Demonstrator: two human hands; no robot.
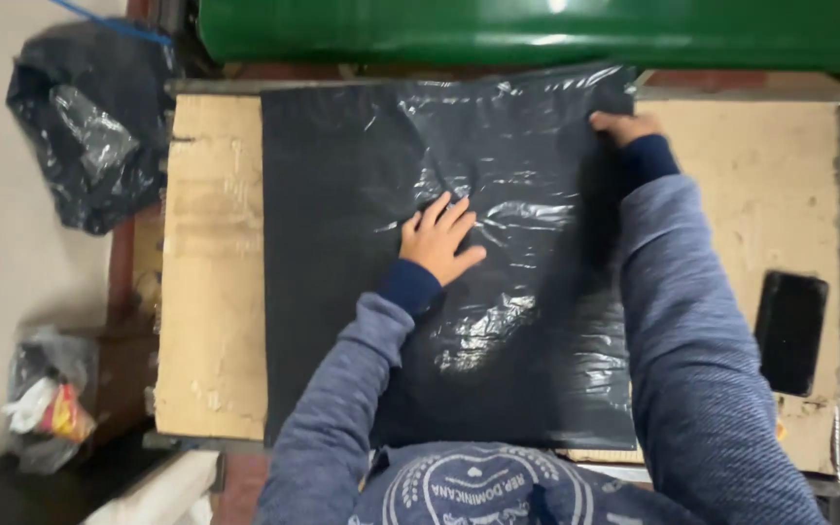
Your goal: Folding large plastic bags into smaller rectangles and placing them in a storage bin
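- Black plastic bag (362, 292): lies flat on the cardboard-covered counter (211, 292), covering its middle from the far edge to the near edge. Its longer dimension appears to run away from the person, though the sides are close in length.
- Left hand (439, 241): rests palm down on the bag near its centre, fingers spread and released, pressing the film rather than gripping it.
- Right hand (622, 126): sits at the bag's far right corner, fingers curled over the edge. It appears to pinch the film there; the grip itself is partly hidden.
- Key relation: the bag lies directly beneath both hands. The right hand is at the edge; the left hand is well inside the sheet.
- Bag surface: glossy, thin, wrinkled around the centre and right, smoother at the left.
- Nearby: a dark flat phone-like object (789, 331) lies right of the bag; a crumpled black bag (89, 126) lies off the counter, far left.
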